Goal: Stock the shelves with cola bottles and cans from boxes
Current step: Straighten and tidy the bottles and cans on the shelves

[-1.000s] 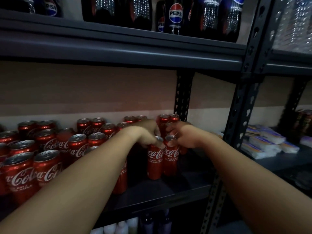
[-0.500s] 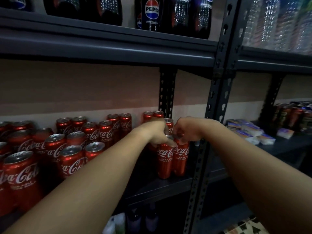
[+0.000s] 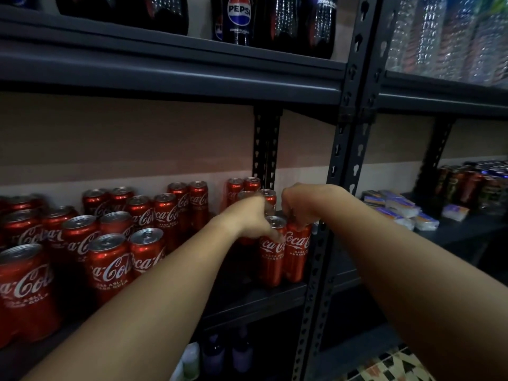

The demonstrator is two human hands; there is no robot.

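Two tall red Coca-Cola cans stand side by side near the right end of the dark middle shelf (image 3: 247, 303). My left hand (image 3: 247, 218) grips the top rim of the left can (image 3: 270, 259). My right hand (image 3: 299, 204) grips the top of the right can (image 3: 298, 254), its fingers curled down over the lid. Both cans stand upright with their bases on the shelf. Several more red cola cans (image 3: 110, 259) fill the shelf to the left and behind my hands.
Dark Pepsi bottles (image 3: 239, 20) line the upper shelf. A black perforated upright post (image 3: 343, 166) stands just right of the two cans. The neighbouring bay holds small wrapped packs (image 3: 398, 207) and dark cans (image 3: 478, 182). Bottles (image 3: 214, 358) sit on the shelf below.
The view has shifted slightly rightward. Both hands stay on the tops of the same two cans, which stand at the same spot on the shelf.
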